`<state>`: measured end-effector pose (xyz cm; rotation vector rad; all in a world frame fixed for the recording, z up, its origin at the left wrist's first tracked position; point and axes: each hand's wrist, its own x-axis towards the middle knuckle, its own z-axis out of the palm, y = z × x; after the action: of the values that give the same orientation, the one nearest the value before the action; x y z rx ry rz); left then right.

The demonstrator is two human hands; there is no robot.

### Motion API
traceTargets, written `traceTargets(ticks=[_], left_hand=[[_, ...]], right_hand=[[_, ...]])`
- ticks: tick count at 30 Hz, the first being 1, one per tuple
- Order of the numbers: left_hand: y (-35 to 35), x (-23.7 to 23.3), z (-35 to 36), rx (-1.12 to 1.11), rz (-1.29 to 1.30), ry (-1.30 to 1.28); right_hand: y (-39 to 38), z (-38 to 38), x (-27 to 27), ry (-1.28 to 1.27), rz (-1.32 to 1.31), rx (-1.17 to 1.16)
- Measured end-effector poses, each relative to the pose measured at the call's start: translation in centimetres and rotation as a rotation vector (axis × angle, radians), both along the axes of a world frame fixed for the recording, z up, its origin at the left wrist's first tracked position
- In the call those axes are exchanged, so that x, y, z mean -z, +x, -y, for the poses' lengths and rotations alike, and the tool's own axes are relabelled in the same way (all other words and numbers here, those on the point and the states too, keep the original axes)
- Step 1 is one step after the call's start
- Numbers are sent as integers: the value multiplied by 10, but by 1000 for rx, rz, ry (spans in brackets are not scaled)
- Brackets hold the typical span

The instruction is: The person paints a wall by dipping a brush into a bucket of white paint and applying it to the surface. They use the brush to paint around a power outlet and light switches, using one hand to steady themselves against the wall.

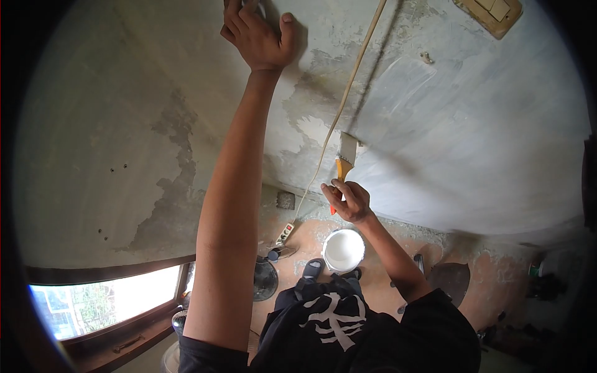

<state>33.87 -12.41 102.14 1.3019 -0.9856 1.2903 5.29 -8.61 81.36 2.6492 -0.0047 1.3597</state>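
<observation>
My right hand [352,200] grips a paintbrush [344,169] by its yellow and orange handle. The brush's broad pale bristles point up against the wall [423,124], just right of a hanging cable. High up, my left hand [258,38] rests against the wall with its thumb spread away from the fingers. Its fingertips run out at the top edge of the view. Below my right hand, a white bucket [344,250] stands on the floor near my feet, its inside pale.
A beige cable [348,90] runs down the wall to a power strip [285,233]. A wall switch [491,11] sits at top right. Grey peeling patches [174,168] mark the left wall above a bright window [112,301]. A round dark-topped stool [265,278] is beside my feet.
</observation>
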Motion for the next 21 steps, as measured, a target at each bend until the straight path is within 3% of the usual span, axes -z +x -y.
traceTargets(ticks=[5, 12, 21], left_hand=[[0, 0, 1, 15, -12, -6], [3, 0, 2, -24, 19, -5], [2, 0, 2, -29, -2, 17]], right_hand=[[2, 2, 14, -9, 9, 17], [-5, 5, 49, 70, -204, 118], [-56, 34, 73, 53, -292, 84]])
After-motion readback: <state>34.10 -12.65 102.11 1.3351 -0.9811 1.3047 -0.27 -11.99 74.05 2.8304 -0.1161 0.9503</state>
